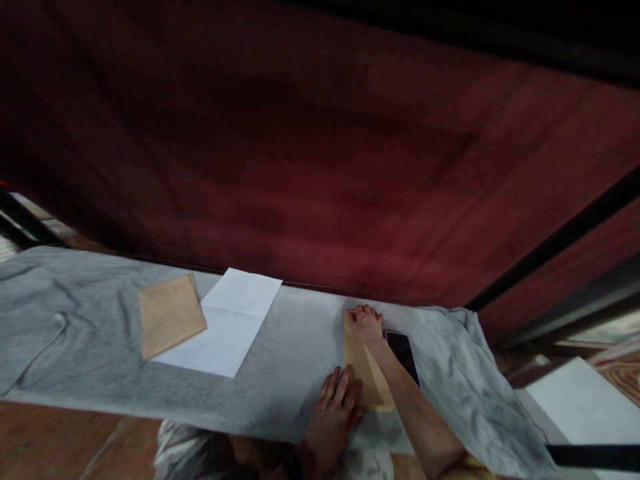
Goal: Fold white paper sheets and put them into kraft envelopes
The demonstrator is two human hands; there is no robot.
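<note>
A folded sheet of brown paper [367, 377] lies lengthwise on the grey cloth in front of me. My right hand [367, 325] is at its far end, fingers bent and pressed down onto the paper near the top edge. Closer to my body, my left hand [333, 410] lies flat with its fingers stretched out, the fingertips at the paper's left edge. A dark-screened phone [403, 355] rests just right of the brown paper, partly covered by my right forearm.
To the left, a folded brown paper piece [171, 316] overlaps a creased white sheet [233, 327]. Grey cloth [300, 347] covers the work surface. A dark red curtain [320, 167] hangs behind it. Dark frame bars [555, 237] stand at the right, with a white panel [585, 403] below.
</note>
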